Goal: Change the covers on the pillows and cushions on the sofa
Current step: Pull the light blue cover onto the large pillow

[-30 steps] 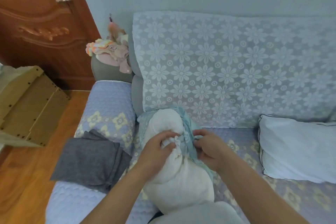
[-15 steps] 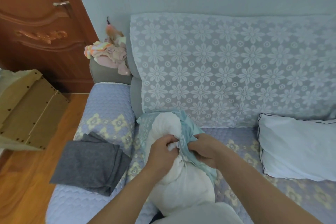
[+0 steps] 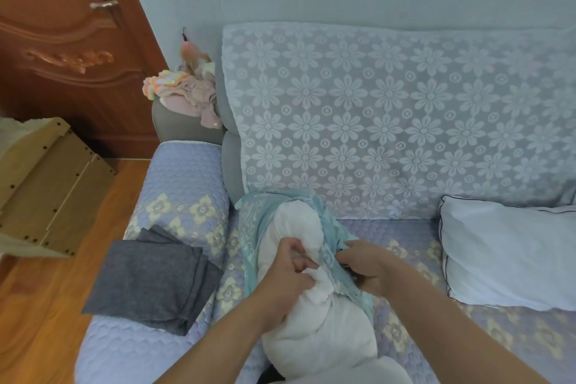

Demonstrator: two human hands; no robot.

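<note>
The white pillow insert lies on the sofa seat against the person's lap, half out of the pale blue cover; compared with a second ago, both hands have closed in on the cover's open edge at the insert's middle; the left hand now bunches white stuffing in curled fingers, and the right hand pinches the blue hem, pulling it aside; the cover looks to be coming off, so the folded grey fabric on the armrest, likely a replacement cover, waits untouched.
</note>
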